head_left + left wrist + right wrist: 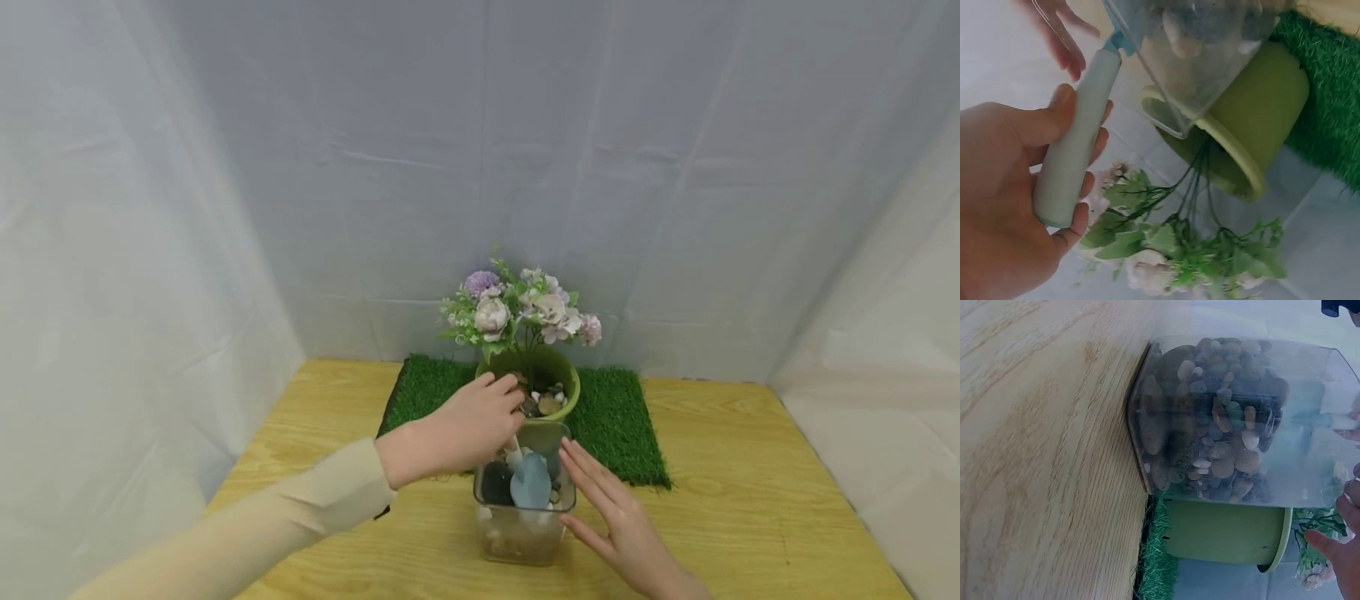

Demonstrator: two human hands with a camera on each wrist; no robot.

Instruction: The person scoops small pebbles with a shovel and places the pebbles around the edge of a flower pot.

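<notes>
The left hand (465, 429) reaches across from the left, and the left wrist view shows its fingers and thumb wrapped around a pale scoop handle (1075, 147). The handle runs up to a blue blade (530, 482) that sits down inside the clear container (525, 517), among the pebbles (1216, 425) that fill it. Holding the handle near its end appears to let the blade dig in from above without the knuckles meeting the container's rim.

The right hand (615, 521) lies released, with straight fingers laid flat against the container's right wall, seemingly bracing it so it does not slide on the desk (750, 517) under the scoop's push. It holds nothing.

The container stands on the desk near the front edge, just before the green pot (558, 375), so close that the two look to be touching or nearly so in the right wrist view. The pot sits on a mat of artificial grass (622, 425) and already has some pebbles in it around the stems of the artificial flowers (517, 308).

Those blooms and leaves spread out over the pot's mouth, so they crowd the space above it, and the left hand itself hovers by the pot's near rim. White cloth (225, 208) hangs behind and to both sides.
</notes>
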